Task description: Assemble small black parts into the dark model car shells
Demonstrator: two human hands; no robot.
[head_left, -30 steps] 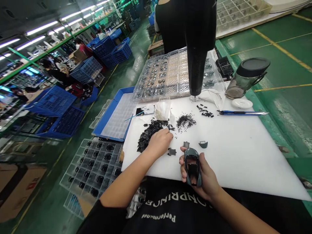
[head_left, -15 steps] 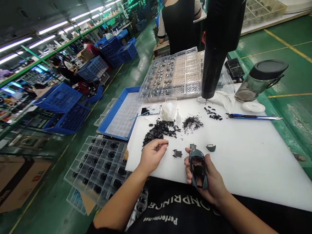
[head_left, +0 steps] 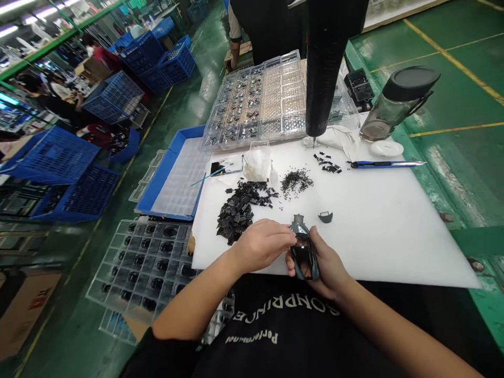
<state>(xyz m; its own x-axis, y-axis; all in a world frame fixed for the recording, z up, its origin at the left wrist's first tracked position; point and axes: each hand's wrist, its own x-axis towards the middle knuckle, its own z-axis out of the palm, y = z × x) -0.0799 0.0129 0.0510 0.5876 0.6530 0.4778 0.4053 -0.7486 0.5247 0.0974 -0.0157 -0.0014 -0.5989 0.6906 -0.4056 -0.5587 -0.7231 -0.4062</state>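
Note:
My right hand [head_left: 331, 265] cradles a dark grey-green toy car body [head_left: 304, 254] near the front edge of the white work surface, its thumb along one side. My left hand [head_left: 268, 242] reaches across with fingers pinched together, the tips touching the far left edge of the car body. Whatever is between those fingertips is hidden. Just beyond the car body lies a small grey part [head_left: 298, 219]. To its right rests a curved grey piece [head_left: 325, 216]. A heap of flat black parts [head_left: 236, 212] lies beyond my left hand, beside a scatter of tiny black pieces [head_left: 297, 181].
A black power screwdriver [head_left: 321, 89] hangs over the table. Behind stands a compartment tray [head_left: 271, 131]; a blue tray [head_left: 165, 184] and another parts tray [head_left: 129, 262] sit left. A bottle [head_left: 397, 102], white case [head_left: 386, 149] and blue-handled tool [head_left: 378, 164] are at right. A person stands opposite.
My left hand has moved right, from above the table to the car body; a small dark thing showed at its fingertips before. The view has shifted, so the scene sits higher and further left.

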